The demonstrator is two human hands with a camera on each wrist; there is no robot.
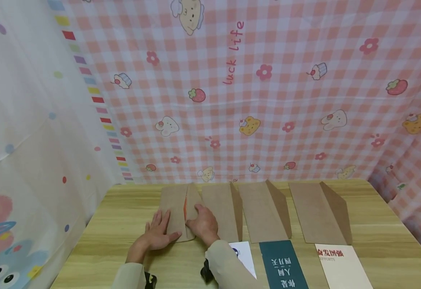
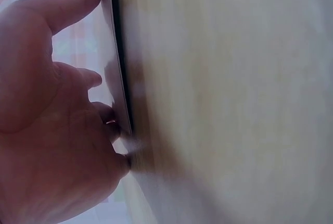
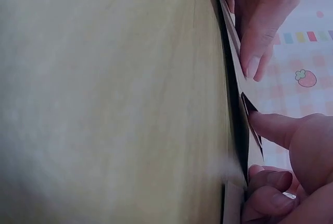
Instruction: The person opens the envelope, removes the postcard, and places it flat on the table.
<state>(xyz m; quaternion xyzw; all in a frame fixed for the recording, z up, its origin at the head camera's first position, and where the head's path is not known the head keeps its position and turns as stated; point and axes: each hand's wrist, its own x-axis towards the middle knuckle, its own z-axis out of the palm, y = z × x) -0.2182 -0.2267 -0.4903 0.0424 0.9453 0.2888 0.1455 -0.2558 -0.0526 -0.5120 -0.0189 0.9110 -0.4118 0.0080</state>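
A brown paper envelope [image 1: 173,198] lies leftmost in the row, its flap [image 1: 193,198] folded over toward the body. Between flap and body a thin orange-red strip [image 1: 185,208] shows. My left hand [image 1: 157,233] rests on the envelope's near left part, fingers spread and thumb toward the near edge. On the flap, my right hand [image 1: 205,224] holds the paper, its thumb [image 3: 273,127] at the raised flap edge and the other fingers curled by the fold. In the left wrist view the left palm [image 2: 47,114] stands above the table, fingertips at the envelope's edge.
To the right lie three more brown envelopes [image 1: 217,208], [image 1: 262,208], [image 1: 315,212] with flaps open. Nearer me are a white card [image 1: 244,257], a dark green booklet [image 1: 283,265] and a cream booklet [image 1: 344,269]. A checked cloth [image 1: 286,100] hangs behind the wooden table [image 1: 123,208].
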